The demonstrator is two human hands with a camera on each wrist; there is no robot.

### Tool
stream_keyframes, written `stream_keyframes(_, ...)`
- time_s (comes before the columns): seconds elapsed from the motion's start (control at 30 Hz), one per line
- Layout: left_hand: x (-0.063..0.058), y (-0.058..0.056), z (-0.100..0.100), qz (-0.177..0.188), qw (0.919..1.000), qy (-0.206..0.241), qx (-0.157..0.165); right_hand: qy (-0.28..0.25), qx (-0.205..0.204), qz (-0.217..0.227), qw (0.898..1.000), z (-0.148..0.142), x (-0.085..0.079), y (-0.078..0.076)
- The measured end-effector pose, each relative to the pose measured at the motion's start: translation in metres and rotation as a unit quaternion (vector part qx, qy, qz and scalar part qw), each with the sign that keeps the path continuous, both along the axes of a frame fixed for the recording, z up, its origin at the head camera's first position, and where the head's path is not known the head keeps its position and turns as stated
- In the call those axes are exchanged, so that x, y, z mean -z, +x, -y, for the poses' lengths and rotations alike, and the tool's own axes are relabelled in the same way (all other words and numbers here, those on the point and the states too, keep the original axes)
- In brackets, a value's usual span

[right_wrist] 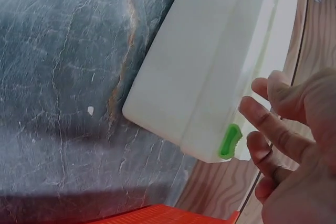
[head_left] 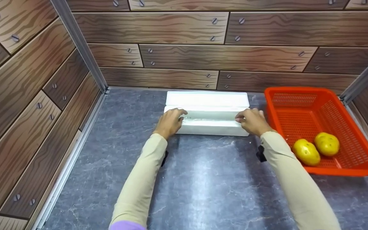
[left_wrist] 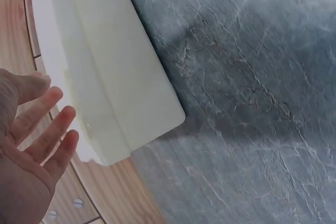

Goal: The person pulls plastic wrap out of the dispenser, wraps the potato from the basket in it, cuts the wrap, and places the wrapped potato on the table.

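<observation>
A long white box [head_left: 212,129] lies near the back wall, and its white lid [head_left: 207,98] is raised behind it. The inside shows pale, with something clear and shiny along it. My left hand [head_left: 170,122] is over the box's left end, fingers loosely bent and holding nothing. At the right end is my right hand [head_left: 253,121], its fingers also loosely curved around no object. In the right wrist view a small green piece [right_wrist: 229,141] is on the box's end, close to the fingertips. Whether either hand touches the box, I cannot tell.
To the right stands an orange-red plastic basket [head_left: 356,134] with perforated sides. Two yellow, potato-like lumps [head_left: 326,144] lie in it. Wood-patterned panels [head_left: 184,28] enclose the back and sides. The tabletop [head_left: 200,185] is grey and marbled.
</observation>
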State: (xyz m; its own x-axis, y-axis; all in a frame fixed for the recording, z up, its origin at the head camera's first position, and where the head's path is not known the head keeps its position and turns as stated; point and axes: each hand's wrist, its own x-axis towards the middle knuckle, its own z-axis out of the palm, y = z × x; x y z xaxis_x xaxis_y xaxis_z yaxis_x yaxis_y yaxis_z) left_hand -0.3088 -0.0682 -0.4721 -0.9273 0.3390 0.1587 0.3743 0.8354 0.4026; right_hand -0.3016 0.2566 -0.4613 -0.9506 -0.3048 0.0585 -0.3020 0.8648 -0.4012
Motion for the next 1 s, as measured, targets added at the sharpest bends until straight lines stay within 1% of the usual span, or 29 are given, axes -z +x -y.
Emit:
stream_keyframes(0.23,0.004,-0.010,-0.008,0.033,0.9985,-0.044,-0.007,-0.004,-0.010,0.033,0.999,-0.001,0.006,-0.003)
stream_keyframes(0.4,0.006,-0.013,-0.012,0.049,0.9971,-0.056,-0.012,-0.008,-0.012,0.040,0.999,-0.002,0.007,-0.005)
stream_keyframes(0.67,0.003,-0.018,-0.013,0.089,0.9944,-0.056,-0.009,-0.022,-0.007,0.042,0.999,-0.002,0.009,-0.010)
stream_keyframes(0.77,0.002,-0.019,-0.013,0.092,0.9940,-0.058,-0.012,-0.035,-0.006,0.042,0.998,-0.002,0.010,-0.011)
stream_keyframes(1.0,0.003,-0.021,-0.013,0.090,0.9949,-0.034,-0.028,-0.061,0.000,0.020,0.998,-0.001,0.013,-0.012)
